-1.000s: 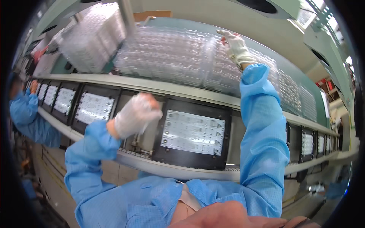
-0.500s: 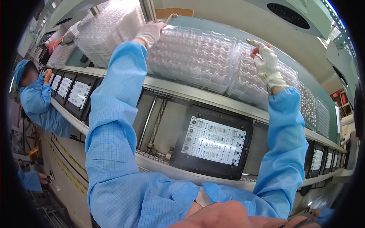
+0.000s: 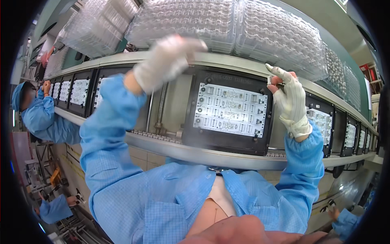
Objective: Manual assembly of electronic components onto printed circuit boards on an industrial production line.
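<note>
In a white glove with bare fingertips, my right hand (image 3: pixel 289 99) hovers by the right edge of a black fixture (image 3: pixel 227 147). Its fingers are curled together around something small and pale, too small to name, while one fingertip points out. Several white circuit board strips (image 3: pixel 230 109) lie in rows in that fixture, with small parts on them. My left hand (image 3: pixel 164 61), also gloved, is smeared by motion above the conveyor, left of the fixture. Its fingers cannot be read. Beyond both hands stand stacks of clear plastic trays (image 3: pixel 276 38) with moulded pockets.
A metal conveyor rail (image 3: pixel 178 152) runs across in front of me. More fixtures with boards (image 3: pixel 79 91) sit along the line to the left, and others (image 3: pixel 349 134) to the right. At the far left a co-worker in blue (image 3: pixel 40 107) is at the same line.
Both hands have come back from the clear trays to over the conveyor, the left one moving fast. My view has shifted, so the fixture sits higher in it.
</note>
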